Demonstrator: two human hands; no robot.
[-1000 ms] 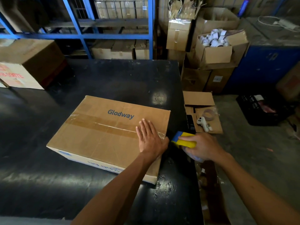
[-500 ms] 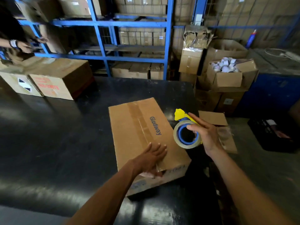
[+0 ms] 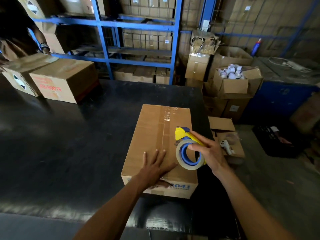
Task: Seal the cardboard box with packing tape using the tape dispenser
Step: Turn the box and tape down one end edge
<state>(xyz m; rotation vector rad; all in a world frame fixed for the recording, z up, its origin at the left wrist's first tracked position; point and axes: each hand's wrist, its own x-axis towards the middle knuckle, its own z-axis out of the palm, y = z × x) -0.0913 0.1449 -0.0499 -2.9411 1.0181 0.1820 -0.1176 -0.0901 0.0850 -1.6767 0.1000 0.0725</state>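
The cardboard box (image 3: 161,146) lay closed on the black table (image 3: 69,144), a strip of clear tape running along its top seam. The left hand (image 3: 155,166) pressed flat on the box's near end, fingers spread, gripping nothing. The right hand (image 3: 208,153) was wrapped around the yellow tape dispenser (image 3: 187,147), held just above the box's right side.

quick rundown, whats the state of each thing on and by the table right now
cardboard box: closed, taped along its top seam
tape dispenser: held above the box
left hand: flat on the box top
right hand: gripping the dispenser
box of white rolls: open
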